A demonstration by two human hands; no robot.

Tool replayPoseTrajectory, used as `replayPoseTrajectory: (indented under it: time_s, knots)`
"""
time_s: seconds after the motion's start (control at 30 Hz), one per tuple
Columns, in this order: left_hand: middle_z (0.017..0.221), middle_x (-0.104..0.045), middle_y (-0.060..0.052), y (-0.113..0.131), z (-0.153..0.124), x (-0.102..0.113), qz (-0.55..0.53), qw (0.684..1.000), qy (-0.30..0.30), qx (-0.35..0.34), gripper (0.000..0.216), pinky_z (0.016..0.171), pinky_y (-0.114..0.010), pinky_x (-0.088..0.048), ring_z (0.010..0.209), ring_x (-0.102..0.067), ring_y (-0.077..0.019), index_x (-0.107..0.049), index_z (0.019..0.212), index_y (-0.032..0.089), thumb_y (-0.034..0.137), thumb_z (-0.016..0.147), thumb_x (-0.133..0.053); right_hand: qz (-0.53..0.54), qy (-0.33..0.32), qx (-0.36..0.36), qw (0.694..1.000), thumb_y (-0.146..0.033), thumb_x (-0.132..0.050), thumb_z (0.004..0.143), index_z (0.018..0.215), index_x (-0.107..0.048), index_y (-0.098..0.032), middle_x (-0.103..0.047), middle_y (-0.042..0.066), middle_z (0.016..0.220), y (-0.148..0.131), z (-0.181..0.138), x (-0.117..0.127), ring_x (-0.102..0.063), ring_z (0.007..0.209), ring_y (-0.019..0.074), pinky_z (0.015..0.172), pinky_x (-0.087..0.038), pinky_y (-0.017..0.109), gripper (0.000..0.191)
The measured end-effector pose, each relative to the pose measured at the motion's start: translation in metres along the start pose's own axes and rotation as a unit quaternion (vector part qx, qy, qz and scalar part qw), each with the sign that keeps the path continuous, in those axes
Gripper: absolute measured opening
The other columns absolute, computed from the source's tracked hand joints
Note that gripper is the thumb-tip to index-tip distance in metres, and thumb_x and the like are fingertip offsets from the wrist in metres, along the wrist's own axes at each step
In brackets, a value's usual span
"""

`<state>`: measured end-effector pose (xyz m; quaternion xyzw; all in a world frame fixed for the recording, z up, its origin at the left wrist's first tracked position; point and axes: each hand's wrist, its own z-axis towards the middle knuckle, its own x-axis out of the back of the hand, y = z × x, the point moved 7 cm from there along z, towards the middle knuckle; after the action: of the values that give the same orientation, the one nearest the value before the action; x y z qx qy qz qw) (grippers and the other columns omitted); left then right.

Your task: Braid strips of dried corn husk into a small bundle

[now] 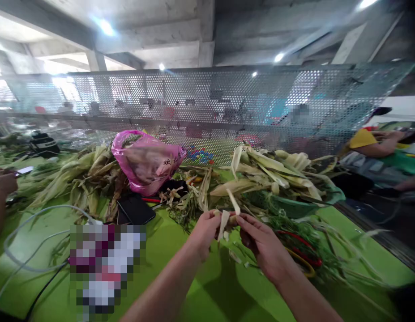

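The fingers of our left hand (207,227) are pinched together on a pale cream, ribbon-like strip of dry husk (223,223), and those of our right hand (263,246) close on the base of a second narrow, pale husk strip (233,202). The first strip slants down from our left fingertips, flat and folded; the second sticks up and leans leftward. Both are between our hands, over the lime-green worktop (207,290), in front of the light green plastic basket (291,207) heaped with tan and greenish corn husks (274,172). Small whitish scraps (234,256) lie below.

Our fingertips cover where the strips meet, so we cannot tell whether they are one piece. Our right hand's lower fingers are in shadow and hard to make out, and both forearms are cut off at the bottom edge.
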<state>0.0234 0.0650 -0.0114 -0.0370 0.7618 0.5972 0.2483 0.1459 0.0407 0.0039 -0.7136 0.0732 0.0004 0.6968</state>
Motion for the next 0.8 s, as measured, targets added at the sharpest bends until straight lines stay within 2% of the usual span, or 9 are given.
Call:
replayPoseTrajectory:
  time_s: [0.07,0.2,0.3,0.4,0.47,0.6,0.7,0.8]
  knots:
    - [0.056,-0.051,0.002,-0.003,0.000,-0.001,0.011,1.000,0.002,0.022,0.022,0.047,-0.020,-0.028,0.048,-0.041,-0.0070,-0.061,0.071,0.013,0.034,0.063,-0.065,0.026,0.011,0.011,1.000,-0.040,-0.079,0.067,0.090,-0.073,-0.021,-0.053,-0.003,0.064,0.002,0.001,0.001,-0.032,0.050,0.0072,0.044,-0.025,0.021,0.031]
    - [0.049,-0.047,0.003,-0.013,0.001,0.005,0.007,0.996,0.036,0.085,0.012,0.043,-0.022,-0.027,0.042,-0.038,-0.0082,-0.054,0.063,0.016,0.027,0.064,-0.058,-0.043,0.020,0.073,0.996,-0.039,-0.078,0.069,0.081,-0.073,-0.021,-0.061,0.001,0.071,-0.011,-0.004,0.001,-0.043,0.057,0.0109,0.049,-0.035,0.023,0.022]
    - [0.044,-0.040,0.005,-0.014,0.003,0.009,0.014,0.996,0.046,0.080,0.012,0.040,-0.022,-0.020,0.039,-0.031,-0.0071,-0.048,0.057,0.017,0.024,0.063,-0.055,-0.125,-0.030,0.142,0.982,-0.040,-0.075,0.072,0.079,-0.073,-0.023,-0.066,0.004,0.080,-0.029,-0.011,-0.009,-0.055,0.071,0.0182,0.062,-0.045,0.029,0.018]
    - [0.043,-0.037,0.006,-0.013,0.002,0.008,0.012,0.997,0.032,0.072,0.014,0.041,-0.022,-0.019,0.039,-0.029,-0.0062,-0.045,0.054,0.018,0.024,0.061,-0.056,-0.188,-0.085,0.177,0.962,-0.040,-0.072,0.076,0.078,-0.073,-0.024,-0.067,0.005,0.084,-0.038,-0.017,-0.018,-0.059,0.082,0.0232,0.075,-0.047,0.035,0.016]
    - [0.044,-0.039,0.006,-0.014,0.002,0.007,0.012,0.996,0.022,0.088,0.014,0.041,-0.022,-0.019,0.039,-0.030,-0.0061,-0.047,0.055,0.018,0.026,0.060,-0.057,-0.183,-0.085,0.172,0.964,-0.040,-0.071,0.077,0.079,-0.073,-0.024,-0.067,0.005,0.084,-0.039,-0.017,-0.017,-0.058,0.078,0.0218,0.074,-0.048,0.035,0.016]
    - [0.044,-0.038,0.006,-0.012,0.002,0.008,0.022,0.995,0.027,0.094,0.016,0.041,-0.022,-0.019,0.039,-0.030,-0.0062,-0.047,0.056,0.018,0.029,0.061,-0.057,-0.138,-0.042,0.153,0.978,-0.043,-0.069,0.078,0.079,-0.070,-0.024,-0.063,0.003,0.081,-0.036,-0.014,-0.005,-0.054,0.071,0.0178,0.064,-0.047,0.031,0.019]
    - [0.045,-0.040,0.006,-0.011,0.004,0.009,0.022,0.996,0.019,0.083,0.014,0.042,-0.022,-0.021,0.040,-0.033,-0.0068,-0.049,0.058,0.018,0.029,0.061,-0.056,-0.135,-0.067,0.133,0.980,-0.043,-0.068,0.078,0.078,-0.070,-0.021,-0.062,0.003,0.077,-0.031,-0.012,-0.005,-0.053,0.070,0.0175,0.063,-0.046,0.030,0.021]
    - [0.047,-0.042,0.005,-0.012,0.004,0.007,0.037,0.997,-0.001,0.073,0.013,0.043,-0.022,-0.018,0.041,-0.032,-0.0061,-0.051,0.061,0.017,0.029,0.060,-0.056,-0.122,-0.088,0.108,0.983,-0.042,-0.068,0.079,0.084,-0.071,-0.021,-0.066,0.005,0.083,-0.027,-0.011,-0.006,-0.055,0.073,0.0181,0.066,-0.047,0.031,0.022]
